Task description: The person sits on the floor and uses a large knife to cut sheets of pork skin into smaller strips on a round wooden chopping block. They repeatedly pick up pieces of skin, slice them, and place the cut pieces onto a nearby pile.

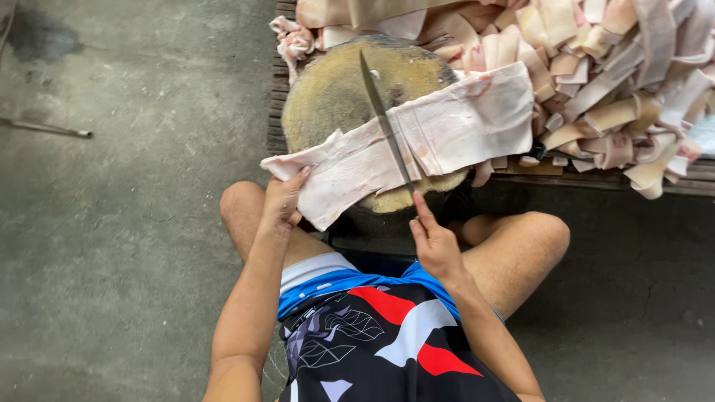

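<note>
The wide, pale pink slab of raw pork skin (417, 138) looks soft, floppy and slippery across the round wooden chopping block (335, 89) at the desk's (277, 112) front edge; the left hand (283, 201) fingers pinch its near end, a good hold, while the right hand (436, 242) fingers wrap the long thin knife (383, 119).

pile of cut strips (596, 67), metal rod (45, 128)
</note>
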